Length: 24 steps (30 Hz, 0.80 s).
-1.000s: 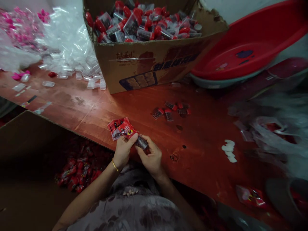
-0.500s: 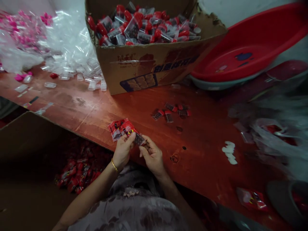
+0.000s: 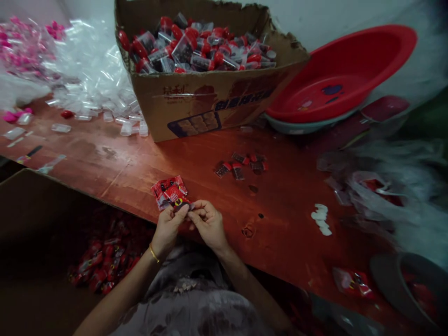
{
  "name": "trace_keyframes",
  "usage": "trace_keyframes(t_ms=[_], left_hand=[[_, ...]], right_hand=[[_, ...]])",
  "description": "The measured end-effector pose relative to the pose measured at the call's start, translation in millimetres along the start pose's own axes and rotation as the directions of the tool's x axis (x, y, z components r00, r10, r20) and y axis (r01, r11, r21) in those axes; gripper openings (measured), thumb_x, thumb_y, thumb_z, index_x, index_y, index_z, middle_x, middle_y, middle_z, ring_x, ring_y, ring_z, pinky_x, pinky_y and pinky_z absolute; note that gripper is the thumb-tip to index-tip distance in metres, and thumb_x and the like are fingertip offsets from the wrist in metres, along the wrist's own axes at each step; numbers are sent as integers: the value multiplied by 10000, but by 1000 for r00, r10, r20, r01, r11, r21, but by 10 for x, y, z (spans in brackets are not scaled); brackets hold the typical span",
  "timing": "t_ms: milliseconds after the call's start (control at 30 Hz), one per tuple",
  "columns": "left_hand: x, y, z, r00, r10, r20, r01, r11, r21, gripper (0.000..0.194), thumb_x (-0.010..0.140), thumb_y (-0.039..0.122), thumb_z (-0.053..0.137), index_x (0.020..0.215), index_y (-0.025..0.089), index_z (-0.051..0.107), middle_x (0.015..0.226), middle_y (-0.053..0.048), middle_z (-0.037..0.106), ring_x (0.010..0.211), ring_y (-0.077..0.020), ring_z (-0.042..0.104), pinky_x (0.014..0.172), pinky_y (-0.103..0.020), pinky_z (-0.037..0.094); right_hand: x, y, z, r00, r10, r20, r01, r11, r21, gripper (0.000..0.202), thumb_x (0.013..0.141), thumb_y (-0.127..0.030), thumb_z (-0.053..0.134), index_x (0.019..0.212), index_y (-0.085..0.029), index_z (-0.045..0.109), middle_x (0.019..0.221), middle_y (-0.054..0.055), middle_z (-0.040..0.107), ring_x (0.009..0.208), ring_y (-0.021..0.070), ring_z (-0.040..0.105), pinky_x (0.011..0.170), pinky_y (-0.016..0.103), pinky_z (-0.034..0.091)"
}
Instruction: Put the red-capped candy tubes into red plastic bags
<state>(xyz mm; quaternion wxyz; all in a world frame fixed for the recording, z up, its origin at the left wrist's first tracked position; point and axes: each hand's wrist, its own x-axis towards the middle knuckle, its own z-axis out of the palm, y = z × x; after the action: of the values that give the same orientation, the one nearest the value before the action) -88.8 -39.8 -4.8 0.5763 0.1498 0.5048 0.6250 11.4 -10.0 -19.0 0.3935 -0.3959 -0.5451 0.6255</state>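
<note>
My left hand [image 3: 170, 225] is closed at the table's front edge, thumb and fingers pinching the lower end of a small red packet [image 3: 174, 193] with a black and yellow print. My right hand [image 3: 209, 227] is closed too, its fingertips meeting the left ones at the same end of the packet. A dark piece shows between the thumbs, mostly covered by fingers. Just beyond the left hand lies a small stack of similar red packets [image 3: 159, 192]. Several small clear tubes with red caps and dark contents [image 3: 238, 171] lie farther back on the table.
A cardboard box [image 3: 224, 105] full of red-capped tubes stands at the back. Empty clear tubes [image 3: 101, 88] are heaped left of it, a red basin [image 3: 336, 84] right. White pieces [image 3: 321, 219] lie at right. An open carton [image 3: 38, 219] below holds red items.
Both hands have come closer together and slightly lower, toward my body. The dark dotted piece that showed between them is now mostly covered by fingers. The view has shifted a little.
</note>
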Motion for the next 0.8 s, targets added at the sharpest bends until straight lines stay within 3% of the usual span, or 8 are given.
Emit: trace_keyframes(t_ms=[133,267,333,433,533,633,733,800], left_hand=[[-117,228,-358,994,-69,-88,72,997,27,402,540,385,809,791,104,669,745,-68,703,664,-154,643,681,-254,515],[-356,606,-1244,920,86,-383,80,915,396,423,551,427,781,845,144,672,807,-83,720,737,-226,664,666,-300,529],[-479,773,-1717,837,214,-504,216,716,663,406,594,422,734,915,184,664,858,-75,719,856,-303,652,714,-383,527],[-561,873,-2086,726,491,-482,454,183,872,418,686,413,630,1031,177,623,1065,-134,673,1072,-440,544,835,-592,441],[-426,783,-1847,757,643,-117,219,-81,972,415,819,404,459,1151,180,569,1278,-144,556,1221,-392,444,958,-585,363],[-83,625,-1200,750,624,220,-112,-209,972,399,873,411,391,1105,178,617,1290,-138,549,1288,-298,391,1060,-482,278],[322,487,-604,769,510,387,-275,-283,919,408,864,409,441,1189,207,583,1372,-115,472,1330,-295,321,1077,-484,238],[547,404,-392,809,414,417,-302,-315,900,390,854,381,471,1185,215,594,1389,-118,449,1339,-327,292,1072,-525,217]], right_hand=[[275,-68,-182,982,-189,9,172,873,-457,248,781,-426,577,840,-187,607,735,36,670,658,170,629,631,306,539],[841,-110,-648,923,-375,-81,95,428,-899,397,871,-379,445,1136,-116,581,1223,179,572,1172,341,476,962,561,361],[1024,-48,-821,946,-320,-42,48,266,-963,443,881,-344,431,1230,-87,526,1341,187,480,1284,371,345,1010,603,272],[997,89,-876,971,-227,74,102,111,-989,459,904,-297,391,1310,-95,466,1428,140,390,1350,348,237,1068,564,205],[723,181,-768,969,-196,149,164,62,-984,461,913,-288,373,1342,-132,437,1456,96,357,1368,322,206,1088,555,171],[440,220,-660,963,-209,172,193,83,-978,471,910,-324,385,1336,-131,439,1452,109,359,1369,314,205,1081,569,178],[256,251,-625,956,-255,146,186,137,-973,479,908,-356,387,1298,-90,470,1438,164,362,1362,322,222,1064,568,220],[180,271,-634,946,-304,114,174,180,-968,464,909,-361,382,1260,-82,499,1424,188,372,1357,325,238,1049,568,250]])
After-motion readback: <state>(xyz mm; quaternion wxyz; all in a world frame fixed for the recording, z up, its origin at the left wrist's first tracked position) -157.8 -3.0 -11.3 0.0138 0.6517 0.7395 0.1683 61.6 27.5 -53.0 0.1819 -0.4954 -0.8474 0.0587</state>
